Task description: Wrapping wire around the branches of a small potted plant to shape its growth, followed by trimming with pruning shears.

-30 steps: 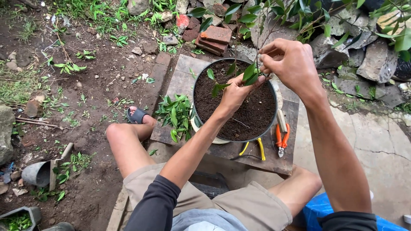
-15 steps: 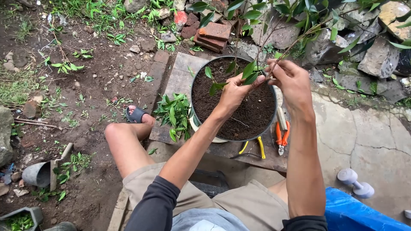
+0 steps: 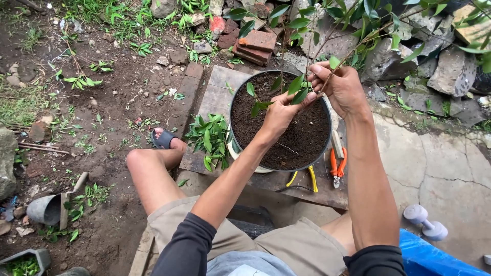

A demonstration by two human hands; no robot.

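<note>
A round black pot point(image 3: 236, 134) full of dark soil stands on a wooden board point(image 3: 215, 94) in front of me. A thin leafy plant point(image 3: 291, 84) rises from it. My left hand point(image 3: 280, 113) is over the pot, its fingers pinching green leaves on the stem. My right hand point(image 3: 341, 88) is at the pot's far right rim, closed on a thin branch that runs up to the right. A heap of cut green leaves point(image 3: 209, 139) lies on the board left of the pot.
Orange-handled pliers point(image 3: 336, 164) and yellow-handled cutters point(image 3: 302, 180) lie on the board right of and below the pot. Bricks point(image 3: 255, 43) and rocks point(image 3: 440, 66) sit behind. Bare dirt with weeds lies left, cracked concrete point(image 3: 440, 168) right, a blue sheet point(image 3: 440, 258) at bottom right.
My view shifted slightly. My right hand has come lower and closer to my left hand, both still on the plant's stem and leaves.
</note>
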